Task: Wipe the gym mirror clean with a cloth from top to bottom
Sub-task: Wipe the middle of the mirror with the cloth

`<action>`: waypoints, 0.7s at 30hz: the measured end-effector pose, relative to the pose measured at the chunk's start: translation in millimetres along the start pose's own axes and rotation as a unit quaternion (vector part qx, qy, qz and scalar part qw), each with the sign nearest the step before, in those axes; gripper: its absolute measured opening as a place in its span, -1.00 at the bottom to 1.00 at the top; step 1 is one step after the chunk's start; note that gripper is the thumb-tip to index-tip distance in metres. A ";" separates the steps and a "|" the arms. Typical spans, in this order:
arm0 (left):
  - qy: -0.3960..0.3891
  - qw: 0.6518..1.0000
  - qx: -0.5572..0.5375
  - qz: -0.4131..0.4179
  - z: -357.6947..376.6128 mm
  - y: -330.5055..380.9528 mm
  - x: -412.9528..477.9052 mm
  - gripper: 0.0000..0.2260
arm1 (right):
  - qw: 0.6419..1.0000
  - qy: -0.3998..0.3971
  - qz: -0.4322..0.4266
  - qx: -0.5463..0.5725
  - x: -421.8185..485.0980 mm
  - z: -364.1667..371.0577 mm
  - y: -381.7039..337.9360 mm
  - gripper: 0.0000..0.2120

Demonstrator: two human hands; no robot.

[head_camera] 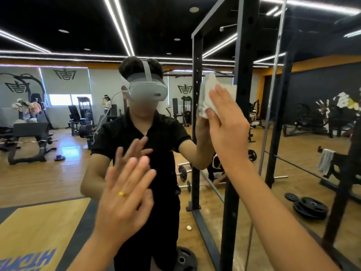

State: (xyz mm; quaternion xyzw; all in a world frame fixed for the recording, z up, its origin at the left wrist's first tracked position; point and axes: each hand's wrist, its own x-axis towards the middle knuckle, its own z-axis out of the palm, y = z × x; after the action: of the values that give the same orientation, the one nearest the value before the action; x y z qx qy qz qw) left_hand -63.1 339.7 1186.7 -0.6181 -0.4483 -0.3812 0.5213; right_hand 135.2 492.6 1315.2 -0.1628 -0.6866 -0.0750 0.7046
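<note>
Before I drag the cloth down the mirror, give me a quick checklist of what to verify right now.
1. White crumpled cloth pressed on the large wall mirror by the right hand, fingers straight: ok.
2. Cloth at the mirror's top edge: not ok, glass continues above it.
3. Left hand out of the downward path: ok, open, lower and to the left.
4. Clearance from the black steel rack upright beside the right hand: cannot tell.
5. Streaks on the glass: cannot tell.
</note>
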 end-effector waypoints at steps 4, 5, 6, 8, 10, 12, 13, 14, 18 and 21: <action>-0.036 0.996 0.077 -0.012 -11.7 -25.4 -41.9 -0.52 | 0.996 -0.017 0.020 -0.083 -45.5 -28.1 35.2 -0.55; -0.049 0.995 0.091 -0.015 -10.0 -30.3 -51.3 -0.48 | 0.995 -0.021 0.022 -0.095 -50.6 -32.7 43.2 -0.54; -0.059 0.993 0.104 -0.021 -7.5 -34.0 -57.9 -0.45 | 0.994 -0.024 0.022 -0.104 -52.9 -35.0 48.4 -0.53; -0.066 0.988 0.135 -0.028 -1.6 -38.1 -65.5 -0.43 | 0.993 -0.034 0.020 -0.110 -51.5 -38.7 56.3 -0.52; -0.063 0.985 0.158 -0.023 3.8 -39.3 -69.3 -0.42 | 0.993 -0.033 0.028 -0.111 -46.7 -40.2 60.3 -0.51; -0.058 0.985 0.164 -0.019 6.3 -40.4 -71.5 -0.42 | 0.993 -0.015 0.043 -0.108 -43.9 -39.4 61.4 -0.50; -0.057 0.984 0.166 -0.018 6.5 -40.5 -71.7 -0.41 | 0.993 -0.006 0.048 -0.109 -45.8 -37.3 60.5 -0.51; -0.056 0.984 0.167 -0.019 6.4 -40.5 -71.6 -0.41 | 0.992 0.001 0.053 -0.111 -52.0 -34.2 57.9 -0.52; -0.056 0.983 0.172 -0.023 5.5 -40.0 -71.7 -0.41 | 0.995 -0.008 0.044 -0.092 -117.3 -21.6 42.0 -0.56; -0.057 0.983 0.170 -0.027 5.1 -38.8 -70.9 -0.42 | 0.993 -0.058 -0.018 -0.099 -140.6 -28.3 48.8 -0.56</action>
State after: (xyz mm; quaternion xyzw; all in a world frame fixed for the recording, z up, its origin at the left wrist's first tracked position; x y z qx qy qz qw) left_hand -121.8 335.7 1131.1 -0.5291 -0.5523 -0.2775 0.5814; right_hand 171.4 512.3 1169.5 -0.2235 -0.7186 -0.1461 0.6421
